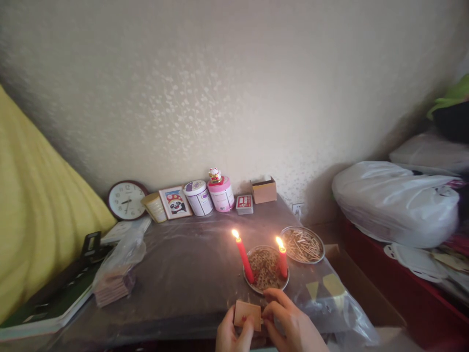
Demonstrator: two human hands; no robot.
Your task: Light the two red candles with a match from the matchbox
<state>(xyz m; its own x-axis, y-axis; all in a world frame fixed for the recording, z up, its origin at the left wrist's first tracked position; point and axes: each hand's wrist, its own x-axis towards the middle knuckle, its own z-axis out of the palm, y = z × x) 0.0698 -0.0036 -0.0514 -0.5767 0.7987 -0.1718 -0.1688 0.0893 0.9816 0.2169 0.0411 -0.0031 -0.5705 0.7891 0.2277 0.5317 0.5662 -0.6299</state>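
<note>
My left hand [234,335] grips a small tan matchbox [249,311] at the table's front edge, thumb across its face. Beside the box's right end, my right hand [295,325] has its thumb and fingers pinched together; what lies between them is too small to make out. Just beyond my hands is a round metal dish [287,283] of brown grains. Two lit red candles stand in it: a taller, leaning left candle [245,260] and a shorter right candle [283,264]. Behind it to the right, another dish [322,255] holds many matchsticks [302,245].
Along the wall are a clock [127,200], panda picture [176,203], white tub [198,199], pink tub [222,195] with a lucky cat, card box [244,204] and cardboard box [265,190]. A plastic-wrapped stack [115,283] lies left. White bags [395,205] sit right.
</note>
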